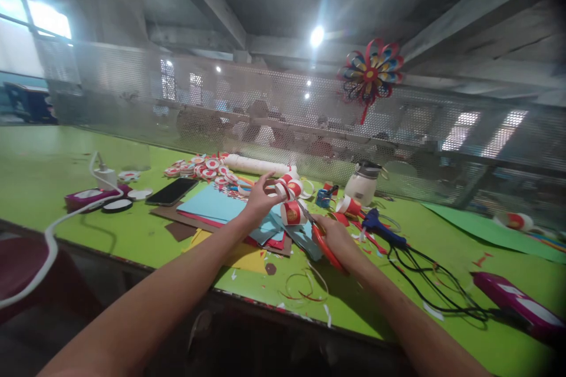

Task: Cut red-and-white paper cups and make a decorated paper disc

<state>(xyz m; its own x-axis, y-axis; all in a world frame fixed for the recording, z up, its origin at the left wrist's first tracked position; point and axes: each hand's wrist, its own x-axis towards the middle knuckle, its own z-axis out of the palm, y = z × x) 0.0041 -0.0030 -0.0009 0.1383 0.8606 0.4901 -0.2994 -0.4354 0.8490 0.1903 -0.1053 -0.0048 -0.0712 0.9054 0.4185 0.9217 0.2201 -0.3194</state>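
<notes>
My left hand is closed on a red and white paper cup, held above the table. In my right hand is a pair of scissors with orange handles, its blades pointing up and left to the cup. Whether the blades touch the paper I cannot tell. Just below them is another paper cup lying on its side. Under my left hand spreads a pile of blue paper sheets, with yellow paper at its near side.
A glue gun with a black cable lies to the right, near a purple power strip. Red and white paper discs and a white roll lie behind. On the left are a phone and a charger. A pale jug stands at the back.
</notes>
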